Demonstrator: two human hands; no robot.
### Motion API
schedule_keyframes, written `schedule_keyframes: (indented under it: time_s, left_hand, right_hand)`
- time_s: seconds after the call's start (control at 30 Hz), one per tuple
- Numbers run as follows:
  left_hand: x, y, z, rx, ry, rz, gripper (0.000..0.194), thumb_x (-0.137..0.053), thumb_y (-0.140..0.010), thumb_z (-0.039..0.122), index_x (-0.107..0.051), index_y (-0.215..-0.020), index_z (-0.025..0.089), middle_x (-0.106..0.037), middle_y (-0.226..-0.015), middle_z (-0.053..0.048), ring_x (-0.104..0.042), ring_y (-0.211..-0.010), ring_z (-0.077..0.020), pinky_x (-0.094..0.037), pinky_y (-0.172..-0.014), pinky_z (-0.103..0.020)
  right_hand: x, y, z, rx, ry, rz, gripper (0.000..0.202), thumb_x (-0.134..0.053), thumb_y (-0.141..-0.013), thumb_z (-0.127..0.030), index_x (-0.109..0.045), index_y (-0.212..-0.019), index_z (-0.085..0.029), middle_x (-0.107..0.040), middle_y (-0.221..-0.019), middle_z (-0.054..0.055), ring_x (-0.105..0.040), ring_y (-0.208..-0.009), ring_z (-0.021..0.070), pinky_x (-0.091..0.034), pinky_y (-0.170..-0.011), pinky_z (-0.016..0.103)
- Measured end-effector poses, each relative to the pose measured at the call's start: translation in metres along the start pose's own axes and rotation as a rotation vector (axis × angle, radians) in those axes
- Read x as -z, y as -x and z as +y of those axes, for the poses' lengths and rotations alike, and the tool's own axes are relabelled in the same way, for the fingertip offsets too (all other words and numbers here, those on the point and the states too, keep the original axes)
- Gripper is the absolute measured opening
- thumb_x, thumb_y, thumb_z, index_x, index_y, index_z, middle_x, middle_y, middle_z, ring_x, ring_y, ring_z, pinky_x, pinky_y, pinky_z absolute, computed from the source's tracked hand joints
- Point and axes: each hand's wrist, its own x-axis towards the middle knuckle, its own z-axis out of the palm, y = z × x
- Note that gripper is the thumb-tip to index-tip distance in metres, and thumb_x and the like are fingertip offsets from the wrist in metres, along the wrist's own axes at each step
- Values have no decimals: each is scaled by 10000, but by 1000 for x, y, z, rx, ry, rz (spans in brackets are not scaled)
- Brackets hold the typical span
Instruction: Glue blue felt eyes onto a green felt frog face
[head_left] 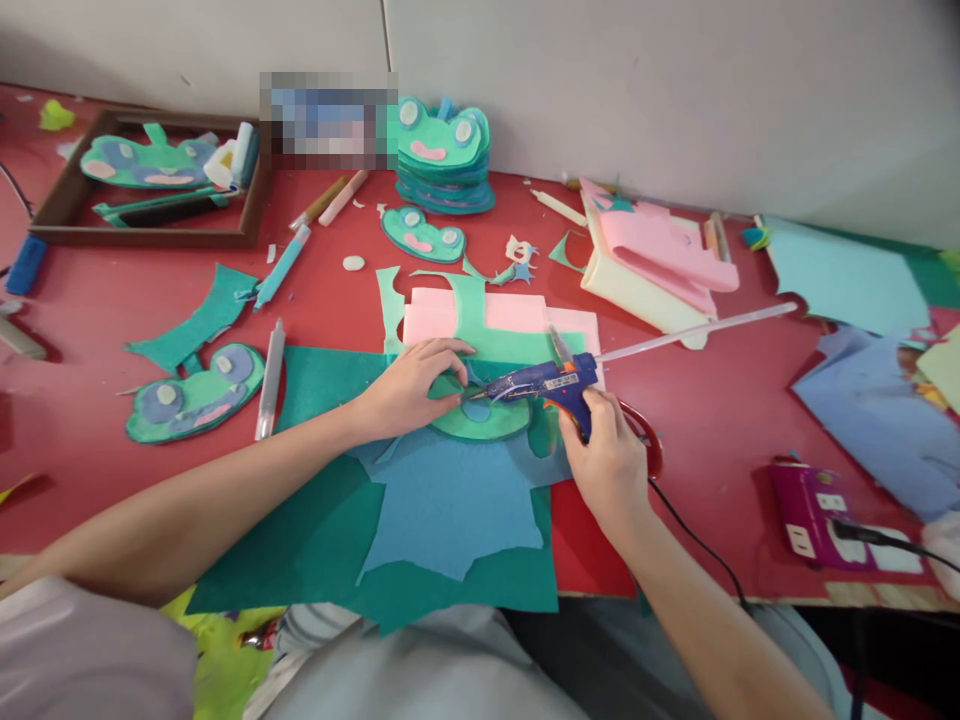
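My right hand [607, 460] is wrapped around the grip of a blue glue gun [544, 382], with a long clear glue stick [697, 332] out of its back. The gun's nozzle points left, close to the thumb of my left hand [412, 390]. Between the left thumb and forefinger a small blue felt piece [472, 374] seems pinched, partly hidden by the fingers. Under both lies a green felt frog-face shape [484, 425] with a blue round patch. Beneath it are a ragged blue felt sheet [457, 505] and a dark green felt sheet [300, 550].
Finished frog faces stand in a stack [442, 150] against the wall. A brown tray [142, 238] is at the back left. Markers, one a grey pen [271, 380], lie left of the sheets. A purple power strip [814, 515] with a plugged cord sits right. Pink felt [667, 245] lies behind.
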Motion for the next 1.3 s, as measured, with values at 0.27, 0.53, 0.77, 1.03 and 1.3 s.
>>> schedule_keyframes:
  time_s: [0.27, 0.53, 0.77, 1.03, 1.3]
  left_hand:
    - [0, 0, 1, -4, -13, -1, 127, -559, -758, 171, -529, -878, 200, -504, -1271, -53, -451, -1205, -195, -362, -1016, -395]
    - [0, 1, 2, 1, -22, -4, 119, -545, -767, 170, -537, -883, 198, -506, -1265, -60, -443, -1216, -196, -360, -1025, -401]
    - [0, 1, 2, -4, -17, 1, 120, -543, -760, 172, -541, -877, 197, -513, -1260, -66, -445, -1216, -208, -361, -1022, -421]
    - [0, 1, 2, -8, -11, 0, 118, -548, -762, 168, -533, -874, 201, -505, -1266, -65, -454, -1203, -207, -369, -1009, -420]
    - [-1, 1, -1, -7, -19, -10, 112, -558, -767, 178, -530, -875, 194, -497, -1275, -63, -445, -1207, -192, -358, -1019, -384]
  right_hand:
    - [2, -1, -1, -4, 2, 1, 306, -526, -856, -265, -470, -1125, -129, -662, -963, 148, -661, -880, 239, -535, -661, 305]
    - [5, -1, 1, 9, 34, 3, 299, -538, -850, -272, -475, -1108, -133, -667, -944, 133, -666, -835, 224, -524, -626, 286]
    - [6, 0, 2, 20, 46, 29, 307, -556, -837, -272, -486, -1104, -139, -673, -938, 131, -669, -779, 223, -515, -606, 287]
    - [6, 2, 3, 20, 33, 64, 328, -553, -835, -287, -489, -1123, -143, -674, -934, 131, -665, -780, 222, -511, -625, 291]
    - [6, 2, 4, 29, 32, 73, 317, -574, -825, -280, -496, -1094, -131, -671, -935, 134, -662, -813, 225, -518, -657, 293]
